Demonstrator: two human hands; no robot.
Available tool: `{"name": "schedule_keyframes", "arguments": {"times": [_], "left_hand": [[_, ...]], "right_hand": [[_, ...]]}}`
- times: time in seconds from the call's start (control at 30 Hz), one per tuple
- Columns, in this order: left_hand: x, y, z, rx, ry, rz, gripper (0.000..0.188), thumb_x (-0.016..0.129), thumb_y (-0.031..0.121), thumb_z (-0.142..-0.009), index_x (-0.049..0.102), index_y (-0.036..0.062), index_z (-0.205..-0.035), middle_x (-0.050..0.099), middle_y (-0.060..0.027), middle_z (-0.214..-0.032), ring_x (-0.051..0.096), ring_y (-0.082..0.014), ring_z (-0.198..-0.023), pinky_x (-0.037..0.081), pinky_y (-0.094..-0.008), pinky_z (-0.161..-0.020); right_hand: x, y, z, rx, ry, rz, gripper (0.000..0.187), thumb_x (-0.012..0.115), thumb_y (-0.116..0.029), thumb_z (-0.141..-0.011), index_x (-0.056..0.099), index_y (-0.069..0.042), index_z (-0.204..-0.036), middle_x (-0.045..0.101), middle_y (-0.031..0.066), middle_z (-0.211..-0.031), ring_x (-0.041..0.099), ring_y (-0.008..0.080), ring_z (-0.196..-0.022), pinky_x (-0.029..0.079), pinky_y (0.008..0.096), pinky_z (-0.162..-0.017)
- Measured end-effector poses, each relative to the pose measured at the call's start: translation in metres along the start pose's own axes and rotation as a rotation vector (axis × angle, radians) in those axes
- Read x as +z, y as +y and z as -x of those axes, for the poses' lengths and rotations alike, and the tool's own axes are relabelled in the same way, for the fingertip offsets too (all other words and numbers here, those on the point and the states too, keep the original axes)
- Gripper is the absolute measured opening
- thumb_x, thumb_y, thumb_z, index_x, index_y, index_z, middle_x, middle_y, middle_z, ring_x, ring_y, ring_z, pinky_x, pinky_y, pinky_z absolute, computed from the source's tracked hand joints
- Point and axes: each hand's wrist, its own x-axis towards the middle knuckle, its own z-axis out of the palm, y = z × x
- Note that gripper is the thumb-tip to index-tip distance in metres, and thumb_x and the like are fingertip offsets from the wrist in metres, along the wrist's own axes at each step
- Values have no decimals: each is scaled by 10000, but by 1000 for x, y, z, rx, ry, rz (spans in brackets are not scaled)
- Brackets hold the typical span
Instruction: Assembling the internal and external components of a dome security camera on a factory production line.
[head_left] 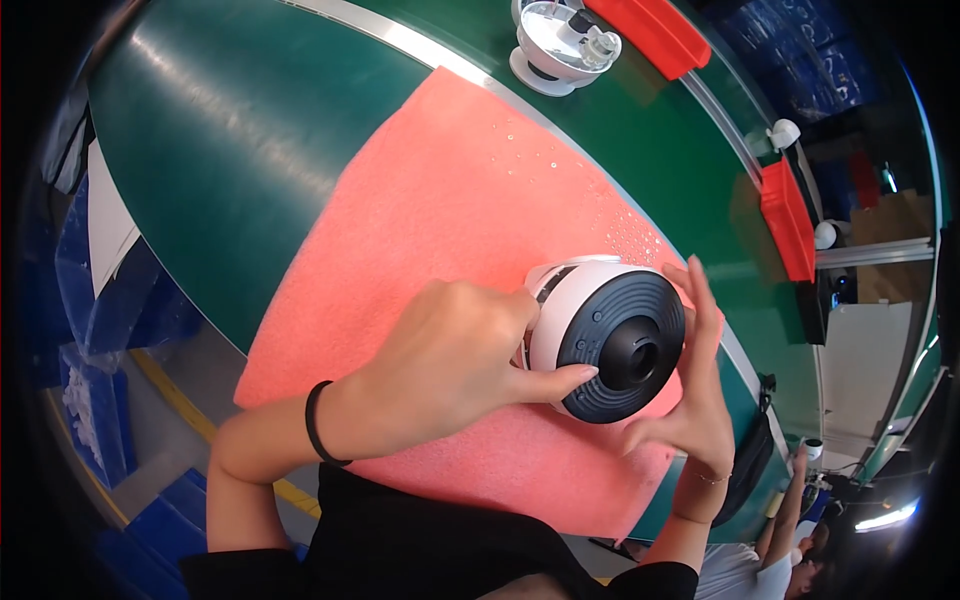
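A round white device with a ribbed black face and a dark centre hole [615,340] lies tilted on a pink foam mat [440,200]. My left hand [450,360] grips its left side, thumb along the lower black rim. My right hand [695,385] cups its right side, fingers stretched up along the edge. A black band sits on my left wrist [318,425].
The pink mat lies on a green conveyor belt [220,130]. A similar white part [562,42] stands at the far end of the belt. Red bins [655,30] [785,215] line the right side. Blue crates [95,300] stand at the left. Another person [790,540] is at lower right.
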Motion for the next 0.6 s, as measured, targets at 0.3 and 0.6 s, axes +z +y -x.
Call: {"name": "schedule_keyframes", "arguments": {"times": [0.3, 0.6], "left_hand": [[-4, 12, -6, 39, -12, -227, 371, 763, 351, -661, 602, 17, -638, 526, -88, -469, 529, -215, -390, 416, -289, -412], [-7, 10, -12, 61, -10, -342, 543, 704, 502, -656, 537, 7, -511, 463, -95, -416, 500, -240, -359, 389, -331, -370]], "right_hand": [[-6, 30, -17, 230, 65, -142, 273, 484, -243, -914, 497, -9, -774, 398, -18, -623, 364, 47, -590, 300, 219, -493], [-8, 27, -22, 230, 27, -175, 264, 521, -215, -881, 494, 3, -734, 409, -24, -550, 353, 37, -522, 280, 218, -459]]}}
